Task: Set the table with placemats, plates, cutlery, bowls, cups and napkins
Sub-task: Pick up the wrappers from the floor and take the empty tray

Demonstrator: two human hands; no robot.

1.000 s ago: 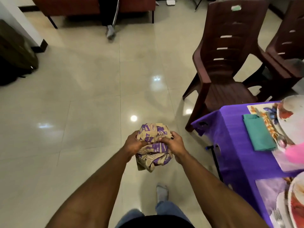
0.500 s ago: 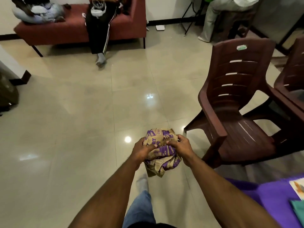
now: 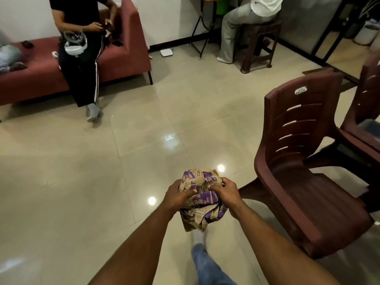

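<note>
- Glossy beige floor tiles (image 3: 86, 182) are reflecting ceiling lights.
- A red bench sofa (image 3: 123, 56) is standing against the white wall (image 3: 168, 17).
- Brown plastic chairs (image 3: 304, 161) are standing right.

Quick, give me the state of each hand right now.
Left hand: fingers curled around the crumpled paper bag, holding it.
Right hand: fingers curled around the same bag, holding it.

The crumpled paper bag (image 3: 200, 199) sits between both hands, left of the plastic chair (image 3: 304, 169); the sofa (image 3: 123, 56) lies far behind the bag.
</note>
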